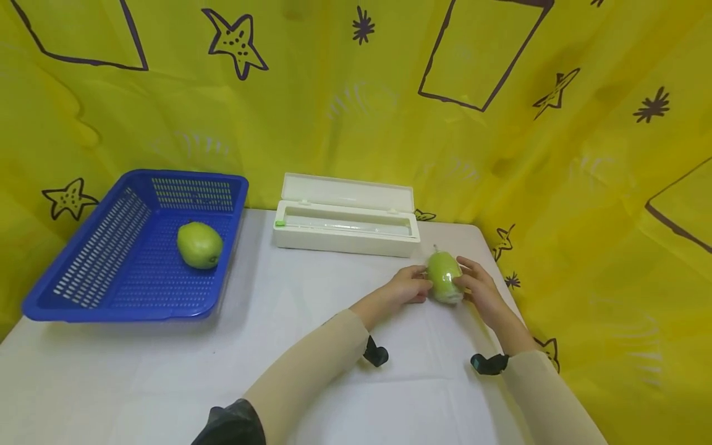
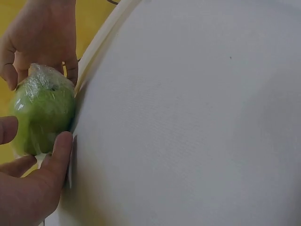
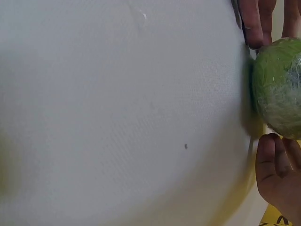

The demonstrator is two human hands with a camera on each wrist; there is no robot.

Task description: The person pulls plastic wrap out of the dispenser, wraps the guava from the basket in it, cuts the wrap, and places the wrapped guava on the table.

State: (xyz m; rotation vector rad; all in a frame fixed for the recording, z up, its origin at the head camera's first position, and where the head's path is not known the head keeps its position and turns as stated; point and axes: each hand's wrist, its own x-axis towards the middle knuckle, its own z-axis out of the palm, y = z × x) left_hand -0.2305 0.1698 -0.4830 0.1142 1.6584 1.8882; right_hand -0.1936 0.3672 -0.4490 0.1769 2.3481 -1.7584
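A green oval fruit (image 1: 443,275) wrapped in shiny clear film stands on the white table, near its right side. My left hand (image 1: 410,285) holds it from the left, thumb and fingertips at its surface. On the opposite side my right hand (image 1: 483,289) has its thumb at the front of the fruit and its fingers around the right side. In the left wrist view, crinkled film gathers on the side of the wrapped fruit (image 2: 44,108) facing the right hand (image 2: 42,35). The right wrist view shows right fingertips (image 3: 267,146) close under the wrapped fruit (image 3: 280,89).
A long white film dispenser (image 1: 345,241) with its lid raised stands at the back of the table (image 1: 311,296). To the left, a blue basket (image 1: 125,313) holds an unwrapped green fruit (image 1: 200,245). A yellow patterned curtain (image 1: 311,105) borders the back and right.
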